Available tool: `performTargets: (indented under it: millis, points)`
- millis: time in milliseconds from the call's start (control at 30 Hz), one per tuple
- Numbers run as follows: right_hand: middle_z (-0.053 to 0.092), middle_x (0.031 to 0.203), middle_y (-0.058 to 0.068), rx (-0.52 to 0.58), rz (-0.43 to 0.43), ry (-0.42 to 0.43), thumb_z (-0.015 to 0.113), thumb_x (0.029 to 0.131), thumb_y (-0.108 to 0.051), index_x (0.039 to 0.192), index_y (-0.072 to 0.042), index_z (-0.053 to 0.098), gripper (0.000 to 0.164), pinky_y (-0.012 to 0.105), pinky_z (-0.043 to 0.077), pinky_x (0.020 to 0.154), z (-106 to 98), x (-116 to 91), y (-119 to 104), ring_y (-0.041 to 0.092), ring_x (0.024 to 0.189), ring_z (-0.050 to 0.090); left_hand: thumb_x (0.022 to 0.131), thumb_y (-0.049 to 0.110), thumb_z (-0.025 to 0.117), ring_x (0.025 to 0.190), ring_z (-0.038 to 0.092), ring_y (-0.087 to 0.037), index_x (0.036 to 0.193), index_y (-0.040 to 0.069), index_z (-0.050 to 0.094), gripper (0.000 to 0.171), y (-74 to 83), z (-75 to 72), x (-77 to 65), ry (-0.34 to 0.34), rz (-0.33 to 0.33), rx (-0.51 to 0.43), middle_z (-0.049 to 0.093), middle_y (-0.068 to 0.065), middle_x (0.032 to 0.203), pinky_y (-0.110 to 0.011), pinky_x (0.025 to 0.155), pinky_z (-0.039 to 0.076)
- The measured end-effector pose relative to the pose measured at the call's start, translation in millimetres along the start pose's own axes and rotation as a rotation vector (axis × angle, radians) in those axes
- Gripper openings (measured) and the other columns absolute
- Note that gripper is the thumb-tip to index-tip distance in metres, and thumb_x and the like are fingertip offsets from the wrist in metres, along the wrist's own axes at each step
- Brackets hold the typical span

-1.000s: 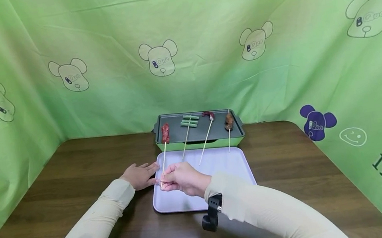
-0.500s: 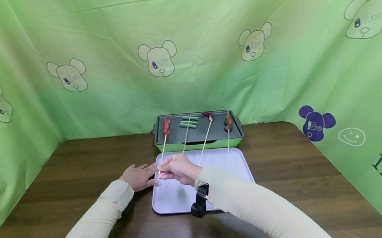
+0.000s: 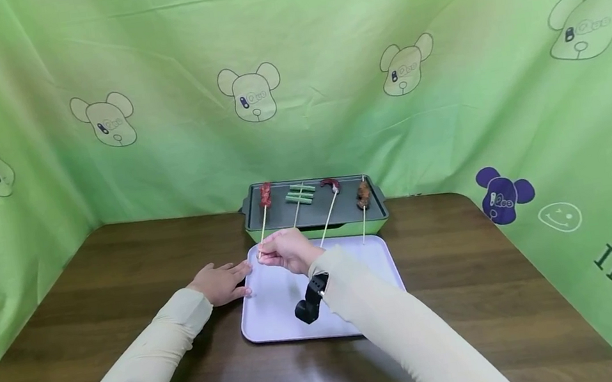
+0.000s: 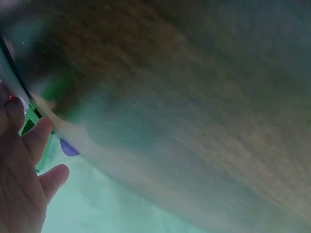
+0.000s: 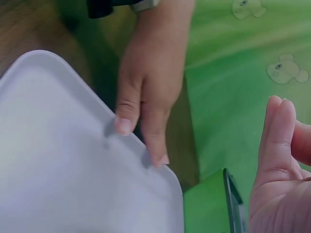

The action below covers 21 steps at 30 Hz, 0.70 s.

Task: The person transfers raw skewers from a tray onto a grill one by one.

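Observation:
My right hand [image 3: 289,251] pinches the lower end of a wooden stick belonging to a red meat skewer [image 3: 265,195]. The meat is over the left part of the grill's dark plate; whether it touches cannot be told. In the right wrist view, the right hand's fingertips [image 5: 282,133] are pressed together, with no stick visible there. My left hand [image 3: 218,284] rests with spread, straight fingers at the left edge of the pale lilac tray [image 3: 277,324]; its fingertips touch the rim in the right wrist view. The green-sided grill [image 3: 317,231] stands behind the tray.
Right of the red skewer, the grill bears a green vegetable skewer [image 3: 299,197], a dark red curled one [image 3: 332,185] and a brown meat one [image 3: 363,195]. Their sticks point toward the tray. A green printed curtain [image 3: 174,157] encloses the wooden table [image 3: 135,258].
My right hand has moved forward over the tray toward the grill, carrying the red meat skewer farther onto the plate. The left hand has stayed at the tray's edge.

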State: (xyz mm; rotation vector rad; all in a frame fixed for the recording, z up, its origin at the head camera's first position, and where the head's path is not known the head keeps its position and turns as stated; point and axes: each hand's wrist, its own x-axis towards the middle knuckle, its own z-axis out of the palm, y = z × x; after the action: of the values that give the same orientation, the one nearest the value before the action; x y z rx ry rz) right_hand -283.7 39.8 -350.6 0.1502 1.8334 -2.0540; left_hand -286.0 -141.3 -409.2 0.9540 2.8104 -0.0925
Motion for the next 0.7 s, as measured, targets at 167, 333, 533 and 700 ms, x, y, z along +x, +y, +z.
performTargets:
  millis: [167, 333, 533, 700]
  points:
    - [0.060, 0.066, 0.009, 0.039, 0.006, 0.033, 0.057, 0.090, 0.010, 0.100, 0.015, 0.061, 0.011, 0.016, 0.050, 0.050, 3.1, 5.8, -6.1, 0.009, 0.049, 0.058, 0.099, 0.040, 0.047, 0.128, 0.044, -0.040, 0.142, 0.002, 0.044, 0.058, -1.3, -3.3, 0.1, 0.020, 0.011, -0.019, 0.040, -0.014, 0.148, -0.064, 0.101, 0.030]
    - [0.060, 0.066, 0.009, 0.076, 0.005, 0.043, 0.058, 0.089, 0.011, 0.095, 0.012, 0.061, 0.007, 0.017, 0.051, 0.051, 13.3, 8.7, -6.6, 0.010, 0.050, 0.058, 0.099, 0.040, 0.048, 0.128, 0.044, -0.042, 0.142, 0.002, 0.044, 0.058, -4.8, -1.6, -4.1, 0.016, 0.005, -0.038, 0.040, -0.015, 0.148, -0.065, 0.101, 0.029]
    - [0.058, 0.063, 0.007, 0.049, -0.004, 0.055, 0.057, 0.089, 0.011, 0.106, 0.018, 0.059, 0.018, 0.015, 0.049, 0.049, 20.3, 9.0, -0.1, 0.008, 0.049, 0.056, 0.099, 0.040, 0.048, 0.128, 0.044, -0.042, 0.141, 0.001, 0.045, 0.058, -2.0, 1.6, -6.6, 0.022, 0.010, -0.063, 0.041, -0.016, 0.147, -0.066, 0.101, 0.029]
    - [0.058, 0.062, 0.007, 0.062, -0.015, 0.089, 0.058, 0.089, 0.011, 0.102, 0.017, 0.061, 0.015, 0.015, 0.049, 0.049, 19.8, 10.8, 2.8, 0.008, 0.049, 0.055, 0.098, 0.039, 0.049, 0.126, 0.046, -0.041, 0.140, 0.001, 0.046, 0.057, 2.0, 1.2, -5.5, 0.045, 0.022, -0.044, 0.043, -0.016, 0.146, -0.065, 0.100, 0.031]
